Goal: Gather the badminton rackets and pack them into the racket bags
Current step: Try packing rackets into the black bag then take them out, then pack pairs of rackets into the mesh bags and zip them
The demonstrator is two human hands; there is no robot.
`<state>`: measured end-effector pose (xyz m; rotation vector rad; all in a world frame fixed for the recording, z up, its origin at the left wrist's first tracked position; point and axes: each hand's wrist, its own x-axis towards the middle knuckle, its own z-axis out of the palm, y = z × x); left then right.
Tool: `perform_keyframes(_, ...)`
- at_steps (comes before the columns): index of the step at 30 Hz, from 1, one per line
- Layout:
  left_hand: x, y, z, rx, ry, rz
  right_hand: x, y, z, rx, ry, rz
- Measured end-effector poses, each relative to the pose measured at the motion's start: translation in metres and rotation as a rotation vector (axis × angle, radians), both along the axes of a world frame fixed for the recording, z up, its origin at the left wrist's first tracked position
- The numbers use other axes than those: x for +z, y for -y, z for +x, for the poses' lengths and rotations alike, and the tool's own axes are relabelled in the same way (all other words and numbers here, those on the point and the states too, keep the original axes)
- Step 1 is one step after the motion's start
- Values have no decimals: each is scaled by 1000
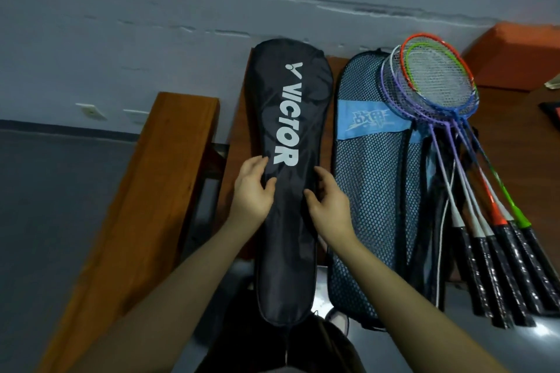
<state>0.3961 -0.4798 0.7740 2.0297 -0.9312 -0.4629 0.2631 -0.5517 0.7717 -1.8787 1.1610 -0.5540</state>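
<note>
On the brown wooden table (509,106) lie two bags, black fabric racket bag (288,221) and blue mesh racket bag (372,191), plus about six fanned rackets (454,118); left hand (250,188) and right hand (328,200) pinch the black bag's edges below a grey wall (151,24).

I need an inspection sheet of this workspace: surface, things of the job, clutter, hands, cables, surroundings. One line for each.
Surface: brown wooden table; the bags overhang its near edge.
Job's things: black Victor bag lying flat, lettering up; blue mesh bag beside it on the right; bundle of rackets lying partly on the mesh bag, heads away from the person, black grips near.
Clutter: orange box at the far right; dark object at the right edge, cut off.
Hands: left hand and right hand pinch the black bag's fabric at its two sides.
Cables: nothing seen.
Surroundings: grey wall with two sockets; wooden bench on the left.
</note>
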Motion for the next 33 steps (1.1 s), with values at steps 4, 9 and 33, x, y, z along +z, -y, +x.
perform_keyframes(4,-14,-13,10,-40,17,10,-15,-14,12,38,-66,7)
perform_keyframes(9,-43,-27,18,-140,207,272,-33,-11,19,137,-370,-79)
perform_keyframes(33,-42,122,-91,-364,253,423,-43,122,-114,-130,-605,-264)
